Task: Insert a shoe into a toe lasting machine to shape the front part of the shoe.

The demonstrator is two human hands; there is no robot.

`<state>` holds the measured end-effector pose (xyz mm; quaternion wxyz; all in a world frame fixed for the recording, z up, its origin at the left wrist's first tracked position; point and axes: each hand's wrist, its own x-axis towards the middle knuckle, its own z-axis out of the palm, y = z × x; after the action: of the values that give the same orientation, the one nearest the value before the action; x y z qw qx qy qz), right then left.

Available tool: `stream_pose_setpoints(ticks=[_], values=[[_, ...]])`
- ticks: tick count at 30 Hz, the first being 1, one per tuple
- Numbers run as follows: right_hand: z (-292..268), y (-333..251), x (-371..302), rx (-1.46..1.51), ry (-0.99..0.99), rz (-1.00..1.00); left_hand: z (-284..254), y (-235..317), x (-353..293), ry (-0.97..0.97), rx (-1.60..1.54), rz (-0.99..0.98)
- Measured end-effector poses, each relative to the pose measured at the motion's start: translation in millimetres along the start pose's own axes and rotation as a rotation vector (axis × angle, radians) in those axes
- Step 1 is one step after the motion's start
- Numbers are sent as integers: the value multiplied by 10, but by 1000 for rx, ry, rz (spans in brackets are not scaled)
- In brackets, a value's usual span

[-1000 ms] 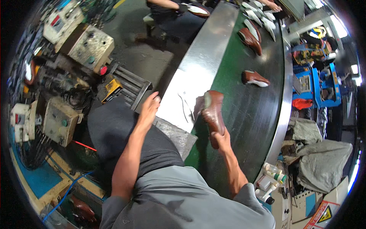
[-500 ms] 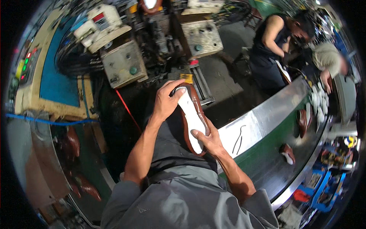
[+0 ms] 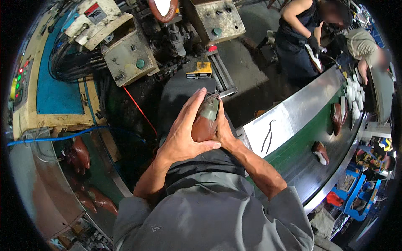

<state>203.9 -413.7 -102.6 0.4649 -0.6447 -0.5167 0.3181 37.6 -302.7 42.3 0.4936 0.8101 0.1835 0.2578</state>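
Observation:
Between my two hands is a brown leather shoe (image 3: 204, 129), its rounded end toward me and a shiny greyish patch on its upper side. My left hand (image 3: 181, 133) wraps its left side, thumb laid across the near end. My right hand (image 3: 226, 130) presses along the right side, its fingers partly hidden by the shoe. The white sole is turned out of sight. Straight ahead, another brown shoe (image 3: 166, 17) with a white sole sits sole-up on the machine (image 3: 176, 42).
Control boxes (image 3: 130, 58) flank the machine. On my right runs a green conveyor (image 3: 289, 157) with a metal edge, bearing brown shoes (image 3: 321, 152) and a black cord (image 3: 268, 136). More brown shoes (image 3: 78, 154) lie at left. Two people work at far right, one holding a shoe (image 3: 313, 57).
The shoe has been turned over: its white sole faced up before, now its brown upper does. My left hand has come down around the near end, and the view has shifted somewhat.

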Motion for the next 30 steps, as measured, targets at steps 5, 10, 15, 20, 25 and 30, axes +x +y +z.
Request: stream_pose_setpoints(ticks=[5,10,15,20,25,30], values=[[1,29,-88,3,40,-51,78,-64,31,-52,52,86],[40,-78,-108,23,76,8,129,-50,51,5,12,90],[62,-30,-123,55,85,14,153,-47,61,5,9,113],[60,-58,-91,14,97,-33,139,-79,54,36,-32,123],[19,-70,-85,24,89,40,147,-134,109,0,-65,75],[-525,-371,260,52,-168,89,-207,-263,495,-52,-364,28]])
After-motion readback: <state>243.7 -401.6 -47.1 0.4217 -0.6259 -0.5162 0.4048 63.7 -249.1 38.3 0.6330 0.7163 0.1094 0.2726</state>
